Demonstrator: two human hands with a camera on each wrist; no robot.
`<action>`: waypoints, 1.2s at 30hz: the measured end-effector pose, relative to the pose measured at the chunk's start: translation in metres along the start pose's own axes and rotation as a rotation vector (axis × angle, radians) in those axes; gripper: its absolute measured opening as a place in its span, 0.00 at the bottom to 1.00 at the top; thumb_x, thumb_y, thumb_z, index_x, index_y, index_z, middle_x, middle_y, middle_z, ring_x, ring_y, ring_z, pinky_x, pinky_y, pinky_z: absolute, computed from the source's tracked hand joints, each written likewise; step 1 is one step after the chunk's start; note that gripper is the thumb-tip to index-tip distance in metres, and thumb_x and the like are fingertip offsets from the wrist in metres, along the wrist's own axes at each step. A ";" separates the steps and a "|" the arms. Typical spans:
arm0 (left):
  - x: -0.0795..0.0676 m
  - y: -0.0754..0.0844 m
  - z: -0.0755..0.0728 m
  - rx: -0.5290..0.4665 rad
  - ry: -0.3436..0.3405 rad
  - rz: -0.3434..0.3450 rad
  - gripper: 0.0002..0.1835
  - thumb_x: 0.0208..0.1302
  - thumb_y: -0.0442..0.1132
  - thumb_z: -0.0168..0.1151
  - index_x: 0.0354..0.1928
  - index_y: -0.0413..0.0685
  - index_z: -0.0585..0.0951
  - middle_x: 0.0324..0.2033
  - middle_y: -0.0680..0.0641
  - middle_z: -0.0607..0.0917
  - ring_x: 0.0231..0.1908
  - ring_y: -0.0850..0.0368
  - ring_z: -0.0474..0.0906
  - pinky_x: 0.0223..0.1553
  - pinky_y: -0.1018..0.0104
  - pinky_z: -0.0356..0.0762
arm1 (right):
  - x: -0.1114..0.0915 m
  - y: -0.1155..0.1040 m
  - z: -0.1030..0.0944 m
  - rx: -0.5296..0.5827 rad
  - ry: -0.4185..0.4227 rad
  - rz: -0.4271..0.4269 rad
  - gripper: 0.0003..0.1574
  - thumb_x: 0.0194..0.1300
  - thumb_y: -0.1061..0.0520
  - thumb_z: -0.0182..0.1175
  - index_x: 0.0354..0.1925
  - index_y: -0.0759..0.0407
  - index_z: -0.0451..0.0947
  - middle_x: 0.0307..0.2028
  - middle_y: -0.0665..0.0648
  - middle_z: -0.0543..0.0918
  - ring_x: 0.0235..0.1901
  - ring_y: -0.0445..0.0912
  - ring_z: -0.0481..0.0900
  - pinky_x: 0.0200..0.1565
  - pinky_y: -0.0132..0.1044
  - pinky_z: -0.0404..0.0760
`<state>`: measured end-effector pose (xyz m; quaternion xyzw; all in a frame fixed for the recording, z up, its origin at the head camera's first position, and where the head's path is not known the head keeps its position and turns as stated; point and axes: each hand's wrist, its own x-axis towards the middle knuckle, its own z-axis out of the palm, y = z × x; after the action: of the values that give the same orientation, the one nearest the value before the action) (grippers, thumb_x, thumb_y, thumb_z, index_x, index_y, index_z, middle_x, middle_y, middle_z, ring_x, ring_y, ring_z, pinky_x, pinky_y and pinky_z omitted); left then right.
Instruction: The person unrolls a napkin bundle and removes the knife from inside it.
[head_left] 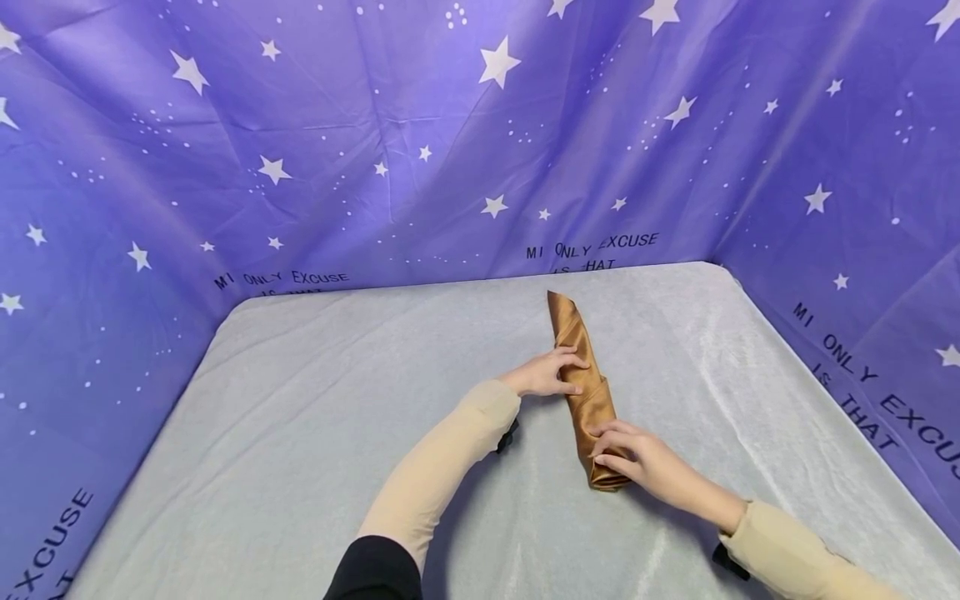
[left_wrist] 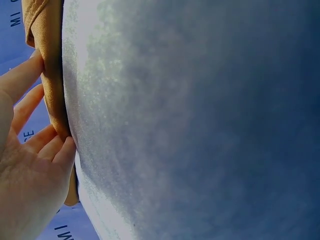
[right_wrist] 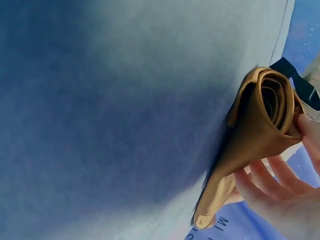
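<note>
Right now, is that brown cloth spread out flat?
No, the brown cloth is rolled up; the right wrist view shows spiralled layers at its end.

The brown cloth roll (head_left: pixel 591 404) hides its underside against the table (head_left: pixel 300 417); the left wrist view cuts off one end. The left hand (left_wrist: pixel 32 167) and the right hand (right_wrist: pixel 292 202) are cropped in their own wrist views; the table looks blurred there; its far edge hides some lettering (head_left: pixel 300 292).

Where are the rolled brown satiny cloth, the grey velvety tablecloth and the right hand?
Rolled brown satiny cloth (head_left: pixel 589 406), head view: the roll's midsection.
Grey velvety tablecloth (head_left: pixel 315 400), head view: its surface, left of the roll.
Right hand (head_left: pixel 649 460), head view: its back.
</note>
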<state>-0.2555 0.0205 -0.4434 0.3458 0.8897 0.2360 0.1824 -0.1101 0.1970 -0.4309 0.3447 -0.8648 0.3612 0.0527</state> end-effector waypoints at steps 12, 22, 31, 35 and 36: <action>-0.001 0.002 -0.001 -0.003 0.010 -0.002 0.25 0.59 0.47 0.57 0.59 0.54 0.68 0.65 0.47 0.55 0.64 0.53 0.52 0.61 0.64 0.52 | -0.005 0.000 -0.004 0.038 0.144 -0.028 0.14 0.47 0.72 0.62 0.30 0.55 0.79 0.36 0.55 0.79 0.39 0.41 0.75 0.40 0.24 0.73; -0.001 0.000 -0.001 -0.009 0.020 0.012 0.25 0.59 0.47 0.57 0.59 0.53 0.68 0.65 0.47 0.55 0.63 0.52 0.53 0.61 0.64 0.52 | -0.003 0.002 -0.007 -0.005 0.232 -0.097 0.18 0.41 0.75 0.64 0.29 0.56 0.79 0.31 0.50 0.79 0.34 0.40 0.75 0.41 0.18 0.68; 0.000 -0.002 0.000 -0.004 0.017 0.017 0.25 0.59 0.47 0.57 0.59 0.53 0.68 0.65 0.47 0.55 0.63 0.53 0.53 0.61 0.65 0.52 | -0.006 0.005 -0.008 -0.020 0.185 -0.092 0.18 0.40 0.75 0.64 0.29 0.57 0.79 0.29 0.48 0.80 0.31 0.38 0.77 0.36 0.21 0.73; 0.000 -0.002 0.000 -0.011 0.012 0.009 0.25 0.59 0.48 0.56 0.59 0.54 0.68 0.65 0.48 0.55 0.64 0.53 0.52 0.61 0.64 0.52 | -0.004 0.005 -0.008 -0.092 0.146 -0.142 0.18 0.38 0.72 0.66 0.29 0.54 0.78 0.31 0.49 0.80 0.33 0.40 0.77 0.40 0.20 0.71; 0.000 -0.002 0.000 -0.013 0.008 0.006 0.25 0.59 0.48 0.56 0.59 0.54 0.68 0.65 0.48 0.54 0.64 0.53 0.52 0.61 0.64 0.53 | -0.003 0.005 -0.007 -0.107 0.136 -0.158 0.19 0.38 0.71 0.66 0.30 0.54 0.78 0.32 0.49 0.80 0.34 0.41 0.77 0.41 0.20 0.70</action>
<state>-0.2561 0.0191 -0.4448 0.3460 0.8879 0.2437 0.1801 -0.1119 0.2060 -0.4293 0.3831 -0.8474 0.3321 0.1579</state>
